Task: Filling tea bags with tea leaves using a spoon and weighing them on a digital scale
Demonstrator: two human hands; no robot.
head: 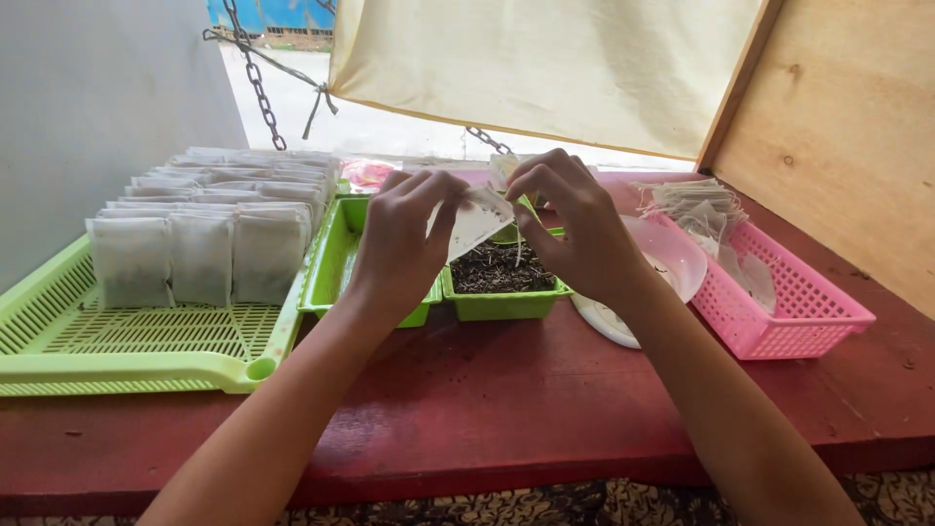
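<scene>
Head view: left hand [399,244] and right hand [575,229] fingers pinch one white sachet [477,222].

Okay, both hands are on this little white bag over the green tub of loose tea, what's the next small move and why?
Probably ease the bag's mouth open, keeping it above the tub. The left hand and right hand pinch the small white bag from opposite sides, right over the green tub of dark loose leaves, and the bag looks flat, while filled bags stand in rows on the green tray.

White filled sachets [200,248] stand in rows in the green tray [58,331] at left.
</scene>
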